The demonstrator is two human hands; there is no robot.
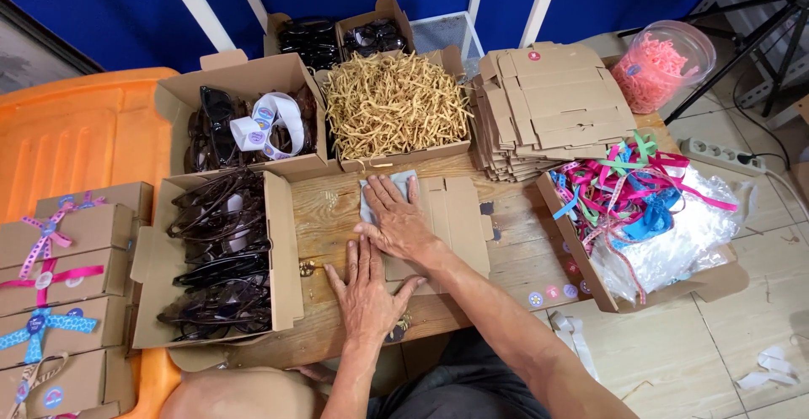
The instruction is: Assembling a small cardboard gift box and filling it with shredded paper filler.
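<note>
Far left, off the table's left edge: stack of closed brown gift boxes point(72, 293) tied with pink and blue ribbon, sitting on an orange surface point(80, 128).

Table's left edge: open carton of dark sunglasses point(221, 259). Behind it, toward the back left corner, a second carton with sunglasses and a roll of round stickers point(263, 122).

Left hand point(367, 293): palm down on the wooden table point(324, 208) near the front edge, forearm coming straight up from the bottom of view. Fingers straight and close together, thumb splayed out to the right, touching the flat cardboard box blank point(451, 217).

Right hand point(396, 217): palm down, pressing on the left part of that blank at mid-table. Forearm enters from the lower right, angled up-left, wrist crossing just above the left hand. Fingers slightly spread, tips resting on a pale blue cloth point(381, 187) lying at the blank's back left corner. Neither hand grips anything.

Back edge, centre: carton of tan shredded paper filler point(394, 103); two small cartons with dark items behind it.

Right of that: pile of flat box blanks point(548, 103).

Right edge: carton with a tangle of coloured ribbons point(628, 187) and clear plastic bags point(683, 242). Beyond the back right corner: clear jar of pink shredded paper point(661, 61).
</note>
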